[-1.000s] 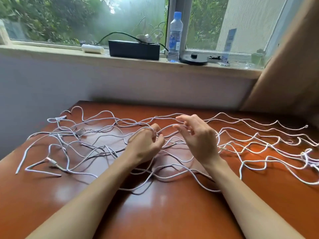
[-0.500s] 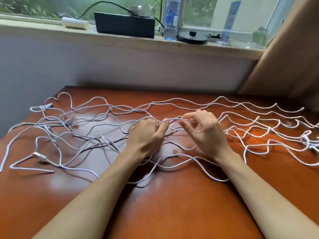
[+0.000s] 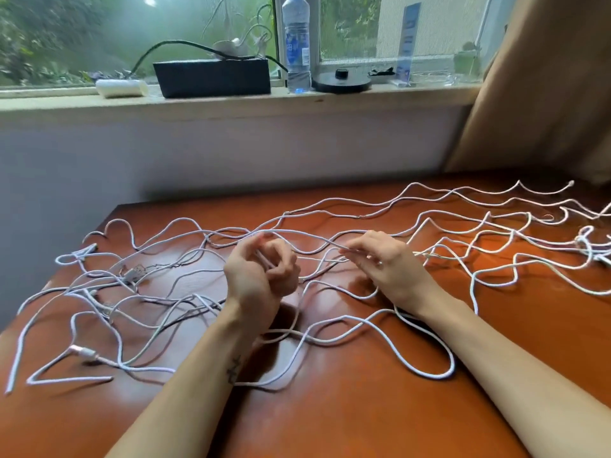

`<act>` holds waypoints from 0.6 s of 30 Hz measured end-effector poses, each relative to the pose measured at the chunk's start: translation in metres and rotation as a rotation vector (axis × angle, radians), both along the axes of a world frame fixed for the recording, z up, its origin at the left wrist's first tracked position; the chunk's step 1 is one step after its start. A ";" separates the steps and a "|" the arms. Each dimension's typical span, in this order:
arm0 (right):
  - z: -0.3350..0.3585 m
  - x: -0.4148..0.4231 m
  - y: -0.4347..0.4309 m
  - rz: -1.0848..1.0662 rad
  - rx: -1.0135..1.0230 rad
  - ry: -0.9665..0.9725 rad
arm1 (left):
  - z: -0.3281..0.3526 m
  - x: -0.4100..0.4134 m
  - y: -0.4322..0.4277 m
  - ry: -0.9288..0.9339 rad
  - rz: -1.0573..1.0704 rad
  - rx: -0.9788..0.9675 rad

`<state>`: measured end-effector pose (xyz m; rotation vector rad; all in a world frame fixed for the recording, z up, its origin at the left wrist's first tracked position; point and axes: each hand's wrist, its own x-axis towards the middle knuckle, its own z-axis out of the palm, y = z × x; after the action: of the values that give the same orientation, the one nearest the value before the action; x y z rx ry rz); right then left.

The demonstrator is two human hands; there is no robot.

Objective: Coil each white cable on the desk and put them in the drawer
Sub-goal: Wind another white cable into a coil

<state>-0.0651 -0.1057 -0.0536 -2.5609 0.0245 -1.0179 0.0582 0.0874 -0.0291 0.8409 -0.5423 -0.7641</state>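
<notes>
Head view. The white cables [image 3: 429, 375] lie uncoiled in loose, crossing waves over the orange-brown worktop [image 3: 330, 418], from 9 o'clock to 3 o'clock. One cable strand [image 3: 307, 234] runs between the two hands at the centre.

The left hand [image 3: 261, 276] is raised off the worktop, fingers [image 3: 281, 259] curled round this cable strand. The right hand [image 3: 386, 272], at 3 o'clock of the left and apart from it, pinches the same cable strand between thumb and fingertips, the remaining fingers loosely bent. Both forearms cross over cable loops lying at 6 o'clock.

A USB connector [image 3: 82, 352] lies at 8 o'clock, near the worktop's left edge.

On the windowsill [image 3: 231, 104], at 12 o'clock, a clear water bottle [image 3: 296, 44] stands upright; how full it is cannot be told. Just beside it at 9 o'clock sits a black box [image 3: 213, 77] with cords on top. A white roll [image 3: 120, 87] lies left of the box, and a black disc [image 3: 342, 82] lies right of the bottle.

A brown curtain [image 3: 545, 77] hangs at 2 o'clock.
</notes>
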 end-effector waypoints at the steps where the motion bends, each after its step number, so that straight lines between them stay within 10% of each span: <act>1: 0.000 0.000 0.001 -0.001 0.029 -0.010 | 0.002 0.003 0.002 0.054 0.017 -0.051; 18: -0.006 0.004 0.009 0.042 0.354 0.163 | 0.003 0.024 0.021 0.478 -0.022 -0.358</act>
<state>-0.0609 -0.0972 -0.0595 -2.3009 0.1778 -0.7137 0.0826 0.1082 -0.0259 0.3029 -0.2471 -0.8248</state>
